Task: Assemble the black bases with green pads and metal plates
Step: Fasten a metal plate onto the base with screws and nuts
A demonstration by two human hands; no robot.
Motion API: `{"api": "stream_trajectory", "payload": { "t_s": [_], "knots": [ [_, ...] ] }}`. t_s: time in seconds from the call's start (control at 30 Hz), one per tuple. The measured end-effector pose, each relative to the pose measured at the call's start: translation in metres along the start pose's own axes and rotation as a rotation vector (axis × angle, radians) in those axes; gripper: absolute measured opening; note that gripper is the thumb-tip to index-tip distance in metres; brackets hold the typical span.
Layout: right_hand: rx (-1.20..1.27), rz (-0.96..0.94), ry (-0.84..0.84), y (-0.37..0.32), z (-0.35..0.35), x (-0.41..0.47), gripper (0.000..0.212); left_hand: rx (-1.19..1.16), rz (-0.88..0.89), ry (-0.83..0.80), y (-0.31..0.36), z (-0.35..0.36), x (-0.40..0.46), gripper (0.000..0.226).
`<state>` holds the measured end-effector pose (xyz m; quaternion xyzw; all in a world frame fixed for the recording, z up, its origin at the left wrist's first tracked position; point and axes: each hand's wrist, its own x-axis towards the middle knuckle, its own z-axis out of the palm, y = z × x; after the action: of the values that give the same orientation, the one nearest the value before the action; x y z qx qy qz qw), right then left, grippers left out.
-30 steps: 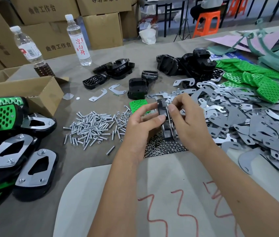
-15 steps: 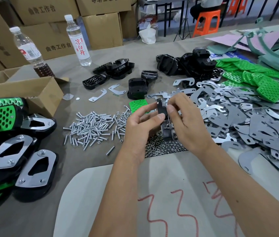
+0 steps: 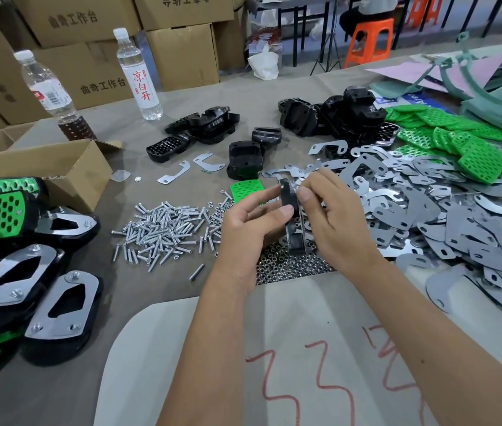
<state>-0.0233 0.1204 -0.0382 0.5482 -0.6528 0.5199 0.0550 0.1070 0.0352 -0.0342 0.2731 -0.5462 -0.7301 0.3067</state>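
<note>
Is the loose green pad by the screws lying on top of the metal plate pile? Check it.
No. The green pad lies flat on the table left of the metal plates, behind the left hand.

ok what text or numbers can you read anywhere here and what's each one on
"曲奇工作台" on the cardboard box behind the bottles, and again on the box stacked above.
"凉白开" in red on the clear water bottle.
Red handwritten marks that look like "33" on the white sheet in front; the scrawl to their right is unreadable.
Upside-down print on the top centre box: cut off, unreadable.
Label of the bottle with dark liquid: too blurred.
</note>
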Motion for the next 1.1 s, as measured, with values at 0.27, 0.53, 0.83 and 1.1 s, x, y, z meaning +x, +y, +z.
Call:
{"api": "stream_trajectory", "payload": {
  "t_s": [0.27,0.53,0.83,1.1],
  "knots": [
    [0.014,0.01,-0.019,0.0012,0.0007,-0.0008,0.021,-0.021,-0.003,-0.001,0.001,0.001,-0.001,0.05],
    [0.004,0.02,-0.036,0.0006,0.0018,-0.0006,0.02,-0.032,-0.015,0.003,0.0019,0.0037,-0.0022,0.052],
    [0.008,0.025,-0.006,0.0003,0.0019,-0.0004,0.024,-0.018,-0.008,-0.007,0.0024,0.003,-0.0021,0.05],
    [0.04,0.046,-0.009,-0.0043,0.0004,-0.0003,0.025,-0.015,0.001,-0.004,0.0014,0.0005,-0.001,0.049]
  ]
}}
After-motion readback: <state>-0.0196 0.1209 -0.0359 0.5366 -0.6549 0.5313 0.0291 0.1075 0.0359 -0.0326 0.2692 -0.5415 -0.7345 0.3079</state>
